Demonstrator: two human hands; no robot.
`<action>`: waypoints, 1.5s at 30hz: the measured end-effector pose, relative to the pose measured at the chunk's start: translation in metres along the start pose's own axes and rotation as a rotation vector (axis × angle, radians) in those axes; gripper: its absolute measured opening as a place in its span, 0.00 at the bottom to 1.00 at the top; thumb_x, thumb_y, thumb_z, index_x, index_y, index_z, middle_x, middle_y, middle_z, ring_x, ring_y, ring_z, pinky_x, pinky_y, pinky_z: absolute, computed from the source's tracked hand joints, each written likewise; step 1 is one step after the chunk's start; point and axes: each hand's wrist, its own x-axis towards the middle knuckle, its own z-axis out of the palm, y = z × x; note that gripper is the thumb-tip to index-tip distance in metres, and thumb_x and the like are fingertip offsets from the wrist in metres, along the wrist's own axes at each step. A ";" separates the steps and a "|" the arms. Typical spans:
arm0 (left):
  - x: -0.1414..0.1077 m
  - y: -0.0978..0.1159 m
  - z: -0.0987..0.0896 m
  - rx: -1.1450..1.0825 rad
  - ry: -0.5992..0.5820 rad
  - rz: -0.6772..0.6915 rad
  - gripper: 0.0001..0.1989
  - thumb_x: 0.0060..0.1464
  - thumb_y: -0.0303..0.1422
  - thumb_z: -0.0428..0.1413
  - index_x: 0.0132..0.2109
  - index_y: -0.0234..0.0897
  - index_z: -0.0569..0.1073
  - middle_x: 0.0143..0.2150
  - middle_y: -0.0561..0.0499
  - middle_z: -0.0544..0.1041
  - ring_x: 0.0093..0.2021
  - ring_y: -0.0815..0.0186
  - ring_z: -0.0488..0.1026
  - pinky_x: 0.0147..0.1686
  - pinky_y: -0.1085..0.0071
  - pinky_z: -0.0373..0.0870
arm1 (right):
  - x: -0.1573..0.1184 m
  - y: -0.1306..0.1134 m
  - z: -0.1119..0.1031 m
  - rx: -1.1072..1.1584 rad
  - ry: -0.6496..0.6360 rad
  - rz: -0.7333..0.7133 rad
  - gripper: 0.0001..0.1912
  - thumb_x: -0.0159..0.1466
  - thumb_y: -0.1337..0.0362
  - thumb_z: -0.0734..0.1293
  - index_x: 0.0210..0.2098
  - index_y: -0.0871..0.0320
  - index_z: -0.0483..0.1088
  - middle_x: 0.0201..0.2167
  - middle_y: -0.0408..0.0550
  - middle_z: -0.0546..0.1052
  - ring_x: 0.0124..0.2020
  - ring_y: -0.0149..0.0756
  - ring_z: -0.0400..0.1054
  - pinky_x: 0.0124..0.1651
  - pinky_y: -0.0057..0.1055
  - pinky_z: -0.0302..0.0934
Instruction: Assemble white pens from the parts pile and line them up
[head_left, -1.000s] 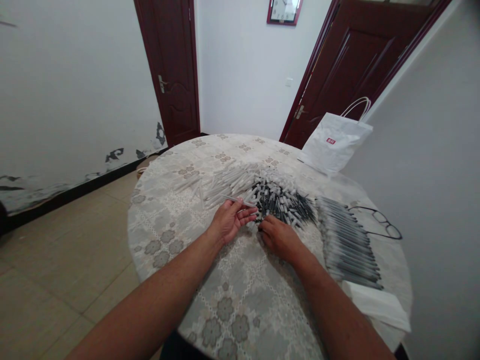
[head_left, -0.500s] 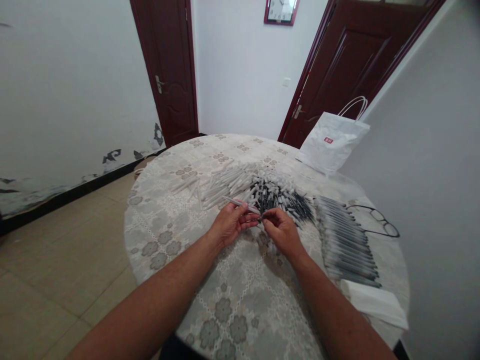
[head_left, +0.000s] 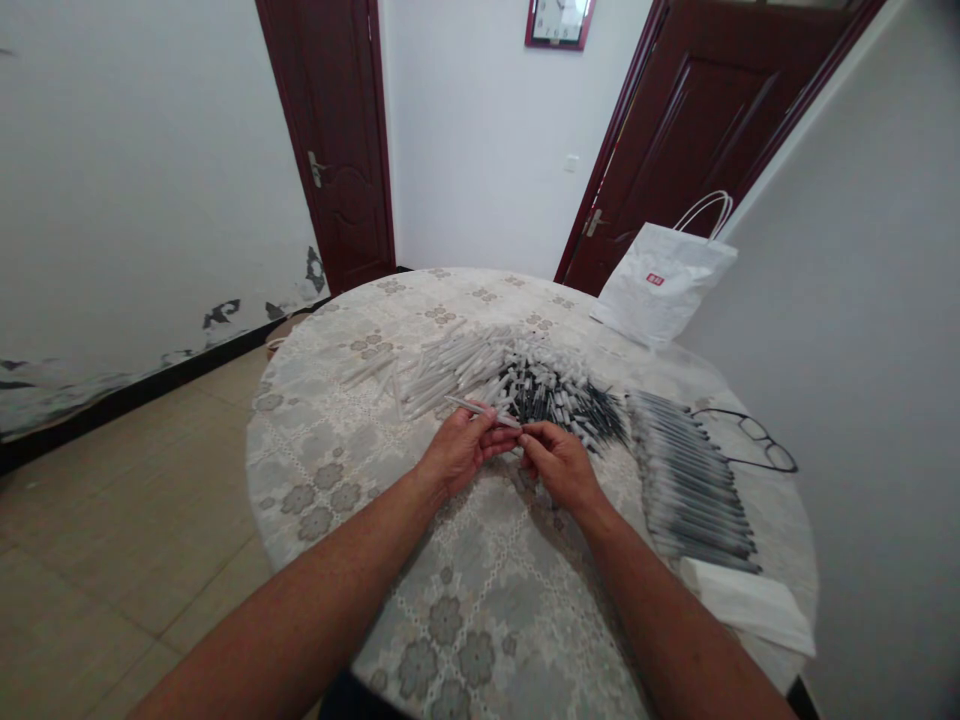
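Observation:
A slim whitish pen barrel (head_left: 480,410) lies across the fingers of my left hand (head_left: 459,450), its tip pointing to the far left. My right hand (head_left: 559,462) is closed in a pinch at the barrel's near right end; what its fingertips hold is too small to make out. Just beyond my hands lies a heap of white barrels (head_left: 454,370). Beside it on the right is a pile of black refills with pale ends (head_left: 551,395). A row of grey pens (head_left: 697,480) lies side by side to the right of my right hand.
The round table (head_left: 322,440) has a patterned cloth. Black-framed glasses (head_left: 780,458) lie right of the pen row, with a folded white item (head_left: 750,605) nearer me. A white paper bag (head_left: 664,285) stands at the back right.
My right hand has moved slightly left and up, closer to the end of the barrel. My left hand still holds the barrel in nearly the same place.

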 end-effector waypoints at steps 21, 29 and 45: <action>0.000 0.002 0.000 0.010 0.020 0.020 0.18 0.54 0.36 0.65 0.42 0.37 0.64 0.41 0.44 0.81 0.39 0.60 0.81 0.45 0.59 0.77 | -0.001 -0.001 0.004 0.108 0.131 -0.099 0.13 0.61 0.55 0.70 0.40 0.57 0.73 0.27 0.43 0.75 0.24 0.31 0.66 0.25 0.26 0.62; 0.000 0.001 0.001 0.047 0.031 0.029 0.17 0.54 0.35 0.65 0.43 0.36 0.65 0.41 0.43 0.81 0.38 0.60 0.81 0.43 0.60 0.78 | -0.004 -0.003 0.004 -0.002 0.169 -0.161 0.13 0.62 0.55 0.68 0.41 0.57 0.73 0.33 0.47 0.78 0.30 0.34 0.70 0.30 0.27 0.63; 0.000 -0.001 0.000 0.093 -0.004 0.022 0.15 0.54 0.35 0.64 0.41 0.34 0.67 0.41 0.42 0.81 0.38 0.61 0.81 0.43 0.60 0.78 | -0.010 -0.007 0.000 -0.238 0.145 -0.181 0.20 0.71 0.51 0.56 0.34 0.55 0.71 0.25 0.43 0.74 0.27 0.34 0.68 0.31 0.29 0.60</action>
